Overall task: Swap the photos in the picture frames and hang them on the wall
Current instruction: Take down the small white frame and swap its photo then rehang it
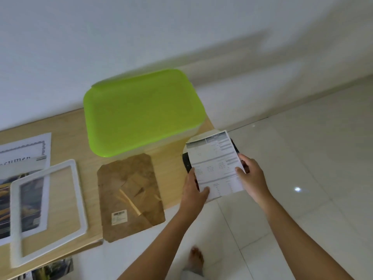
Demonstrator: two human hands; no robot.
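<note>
Head view: left hand [194,189] and right hand [254,178] pinch a printed sheet [216,161], mostly hiding a dark frame [186,163]

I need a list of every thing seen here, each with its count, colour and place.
box: one, green lid, back of table
backing board: one, brown, table front
frame: one, white, table left, over prints
prints: two at least, white and dark, table left
sheet: one, white with grey print, over table's right corner
dark thing: one, black, behind sheet, kind unclear
table: one, light wood, left
floor: one, white tiles, right
foot: one, bare, on floor
left hand: one, grips sheet's left edge
right hand: one, grips sheet's right edge
</note>
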